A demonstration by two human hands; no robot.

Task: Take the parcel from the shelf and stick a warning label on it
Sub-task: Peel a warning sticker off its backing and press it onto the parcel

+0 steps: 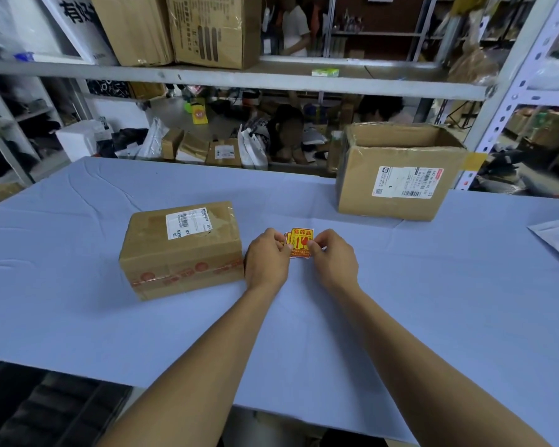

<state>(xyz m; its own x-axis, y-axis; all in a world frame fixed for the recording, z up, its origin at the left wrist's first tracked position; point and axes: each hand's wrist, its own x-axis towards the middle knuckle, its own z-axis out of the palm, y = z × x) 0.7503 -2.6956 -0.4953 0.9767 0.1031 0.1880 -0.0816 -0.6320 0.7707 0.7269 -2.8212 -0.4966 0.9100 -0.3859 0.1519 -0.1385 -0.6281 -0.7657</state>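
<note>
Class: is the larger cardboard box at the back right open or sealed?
Open: the larger box has its top flaps standing up.

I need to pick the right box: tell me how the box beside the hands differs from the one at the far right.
The near parcel is taped shut; the far box stands open at the top. The near parcel is lower and looks smaller; the far box is taller. The near parcel's shipping label lies on top, the far box's on its front. Both are brown cardboard on the blue table.

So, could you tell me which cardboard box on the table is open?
The larger box at the far right; its top flaps stand open, while the smaller parcel is taped shut.
</note>
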